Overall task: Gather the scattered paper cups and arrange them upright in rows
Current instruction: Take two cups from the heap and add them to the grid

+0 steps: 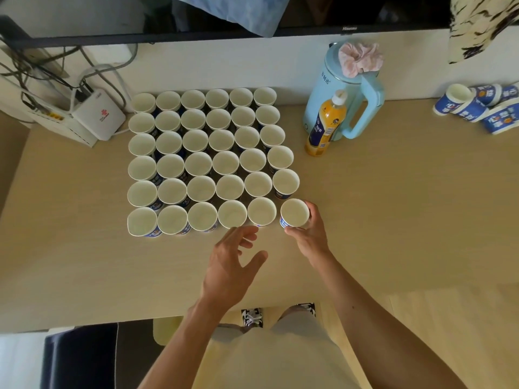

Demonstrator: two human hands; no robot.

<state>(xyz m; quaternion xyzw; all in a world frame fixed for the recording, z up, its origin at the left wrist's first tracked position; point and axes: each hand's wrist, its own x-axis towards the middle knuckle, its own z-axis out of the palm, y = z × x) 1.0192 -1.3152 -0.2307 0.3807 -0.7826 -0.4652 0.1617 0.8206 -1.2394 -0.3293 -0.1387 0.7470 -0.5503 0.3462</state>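
The paper cup (294, 212) in the right hand (309, 234) stands upright, mouth up, at the lower right corner of the block of cups (207, 161) at mid-frame, a small gap from its row neighbour. Fingers and thumb wrap its wall. Thirty-five others stand mouth up in six rows on the worktop (393, 206). The left hand (233, 262) hovers slack, fingers spread, just below the nearest row. At upper right, loose cups (474, 106) lie on their sides, their count unclear at the frame edge.
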